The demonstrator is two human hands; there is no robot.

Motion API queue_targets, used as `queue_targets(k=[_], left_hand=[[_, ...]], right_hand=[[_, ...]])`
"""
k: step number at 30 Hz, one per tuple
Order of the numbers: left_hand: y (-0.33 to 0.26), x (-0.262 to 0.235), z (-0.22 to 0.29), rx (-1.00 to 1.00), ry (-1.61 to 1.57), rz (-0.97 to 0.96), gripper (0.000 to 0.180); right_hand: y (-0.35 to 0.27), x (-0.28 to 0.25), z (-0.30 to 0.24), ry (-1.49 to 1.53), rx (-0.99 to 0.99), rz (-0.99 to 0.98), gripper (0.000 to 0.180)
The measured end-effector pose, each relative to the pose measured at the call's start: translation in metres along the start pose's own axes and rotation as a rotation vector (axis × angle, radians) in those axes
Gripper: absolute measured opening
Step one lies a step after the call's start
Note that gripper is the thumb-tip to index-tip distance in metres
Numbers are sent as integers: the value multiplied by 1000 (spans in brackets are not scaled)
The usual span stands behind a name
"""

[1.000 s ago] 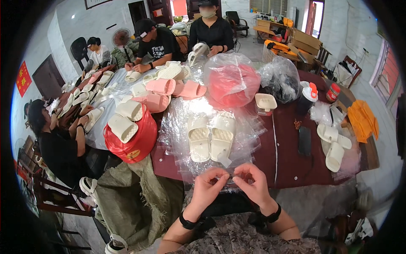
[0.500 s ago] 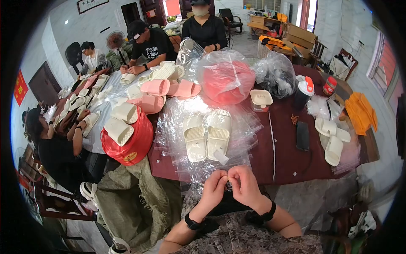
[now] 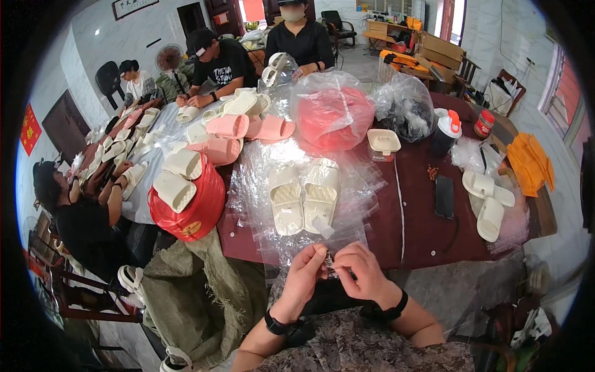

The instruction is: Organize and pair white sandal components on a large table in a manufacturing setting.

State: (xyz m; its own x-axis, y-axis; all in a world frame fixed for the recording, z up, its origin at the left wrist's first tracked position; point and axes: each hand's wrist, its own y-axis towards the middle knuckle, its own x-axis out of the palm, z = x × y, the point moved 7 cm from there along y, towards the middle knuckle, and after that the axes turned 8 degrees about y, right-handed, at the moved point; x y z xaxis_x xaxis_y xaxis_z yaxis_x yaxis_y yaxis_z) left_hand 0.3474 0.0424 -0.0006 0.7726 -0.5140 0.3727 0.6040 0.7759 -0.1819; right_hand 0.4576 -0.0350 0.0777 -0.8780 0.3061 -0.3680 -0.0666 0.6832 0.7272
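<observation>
In front of me over the table's near edge, my left hand (image 3: 304, 271) pinches a small dark strip with light marks (image 3: 329, 263); its exact kind is too small to make out. My right hand (image 3: 364, 273) is closed close beside it, fingertips bent together at the strip's other side; whatever they grip is hidden. Just beyond my hands lies a pair of cream slippers, the left slipper (image 3: 286, 201) and the right slipper (image 3: 321, 192), side by side on clear plastic bags (image 3: 245, 192). A small whitish tag (image 3: 322, 227) rests at the right slipper's heel.
Left stands a red bundle (image 3: 192, 214) topped with slippers, beside pink slippers (image 3: 218, 152). A bagged red bundle (image 3: 334, 118) is behind. Rightward are a lidded tub (image 3: 383, 146), phone (image 3: 444, 198), tumbler (image 3: 445, 136) and more slippers (image 3: 489, 217). Co-workers sit along the far and left sides.
My hands have drawn slightly apart, and the small dark strip now shows between them. Across the table, a co-worker's bagged slippers have shifted a little. The pair before me stays put.
</observation>
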Motion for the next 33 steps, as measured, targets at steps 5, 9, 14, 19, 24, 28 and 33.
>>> queue_targets(k=[5, 9, 14, 19, 24, 28, 33], left_hand=[[0, -2, -13, -150, -142, 30, 15], [2, -2, -27, -202, -137, -14, 15], [-2, 10, -19, -149, 48, -71, 20], [-12, 7, 11, 202, 309, 45, 17], [-10, 1, 7, 226, 366, 48, 8], [-12, 5, 12, 304, 509, 70, 7], [-11, 5, 17, 425, 731, 76, 6]], right_hand=[[5, -7, -7, -28, -6, -96, 24], [1, -11, -2, -41, 2, -65, 21], [-5, -11, 14, 75, 146, -3, 16], [-15, -14, 33, 241, 444, 98, 8], [-13, -12, 30, 258, 477, 96, 10], [-12, -12, 30, 208, 418, 106, 19], [-17, -1, 33, 80, 396, 6, 23]])
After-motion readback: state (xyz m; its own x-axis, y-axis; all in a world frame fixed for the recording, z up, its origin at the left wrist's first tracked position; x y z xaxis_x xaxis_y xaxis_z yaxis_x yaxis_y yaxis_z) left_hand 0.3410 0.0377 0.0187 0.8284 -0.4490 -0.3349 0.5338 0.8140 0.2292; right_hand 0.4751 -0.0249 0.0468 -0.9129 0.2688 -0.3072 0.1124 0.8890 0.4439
